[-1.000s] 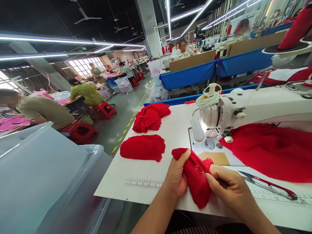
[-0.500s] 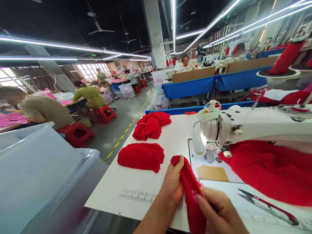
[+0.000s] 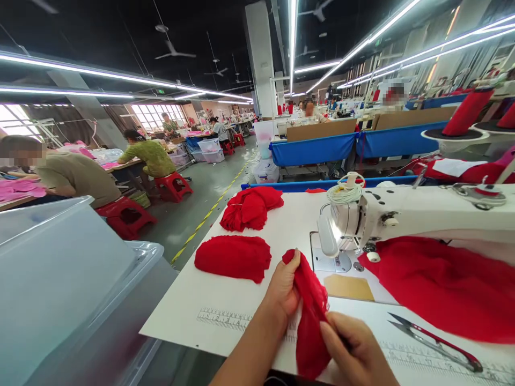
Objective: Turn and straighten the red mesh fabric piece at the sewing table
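Note:
A narrow strip-like piece of red fabric [image 3: 311,316] hangs between my hands over the front of the white table. My left hand [image 3: 284,287] grips its upper end, thumb on top. Lower down, my right hand [image 3: 350,343] pinches the fabric's right edge between thumb and fingers. Left of my hands lies a flat red fabric piece [image 3: 233,258], with a crumpled red fabric pile [image 3: 251,208] behind it. The white sewing machine [image 3: 402,209] stands to the right, and a larger red cloth [image 3: 450,284] lies under its arm.
Thread snips [image 3: 436,340] lie on the table [image 3: 181,311] right of my right hand. A tan card [image 3: 349,288] is near the needle plate. Clear plastic bins [image 3: 60,279] stand at the left. Co-workers sit beyond, one on a red stool [image 3: 124,217].
My right hand has shifted slightly left and down along the fabric's edge. The fabric's lower part has swung left and spread wider. My left hand keeps its hold.

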### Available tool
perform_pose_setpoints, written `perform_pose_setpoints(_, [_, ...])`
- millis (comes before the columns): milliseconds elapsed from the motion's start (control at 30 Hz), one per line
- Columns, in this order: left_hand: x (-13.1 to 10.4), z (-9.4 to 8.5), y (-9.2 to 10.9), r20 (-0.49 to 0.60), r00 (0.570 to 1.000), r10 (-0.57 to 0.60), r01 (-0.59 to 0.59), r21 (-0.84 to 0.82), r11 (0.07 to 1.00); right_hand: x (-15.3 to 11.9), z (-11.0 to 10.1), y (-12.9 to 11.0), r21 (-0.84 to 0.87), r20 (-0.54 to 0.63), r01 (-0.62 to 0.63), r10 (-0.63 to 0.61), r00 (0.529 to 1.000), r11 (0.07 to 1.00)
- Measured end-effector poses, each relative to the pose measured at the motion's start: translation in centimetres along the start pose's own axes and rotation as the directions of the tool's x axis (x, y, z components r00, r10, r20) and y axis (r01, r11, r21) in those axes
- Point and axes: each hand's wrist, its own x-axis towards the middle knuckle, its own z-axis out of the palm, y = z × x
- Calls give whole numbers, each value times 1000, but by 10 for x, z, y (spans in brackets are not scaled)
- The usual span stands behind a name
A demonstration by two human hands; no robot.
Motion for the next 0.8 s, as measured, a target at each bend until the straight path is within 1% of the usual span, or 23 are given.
perform_pose_setpoints(33, [-1, -1, 0, 24, 999, 25, -25, -16, 1000, 5, -6, 1, 88, 14, -42, 41, 999, 995])
perform_pose_setpoints(100, [-3, -2, -2, 73, 997, 37, -35, -27, 999, 13, -16, 4, 156, -3, -130, 132, 991, 979])
perform_pose_setpoints(233, [-4, -6, -9, 130, 991, -45, 43, 21, 999, 19, -25, 10, 158, -33, -196, 203, 979, 968])
perform_pose_setpoints(400, [-8, -10, -15, 253, 966, -51, 22, 118, 993, 20, -30, 9, 139, -89, -248, 262, 961, 959])
perform_pose_setpoints(567, [-7, -11, -19, 263, 965, 13, -40, 97, 994, 25, -37, 10, 107, -149, -262, 276, 950, 959])
perform_pose_setpoints(700, [-8, -9, -19, 267, 963, 42, -68, 91, 993, 26, -38, 10, 145, -168, -263, 286, 943, 954])
perform_pose_setpoints(800, [-8, -8, -19, 250, 967, 46, -70, 89, 994, 26, -36, 8, 170, -205, -287, 319, 925, 943])
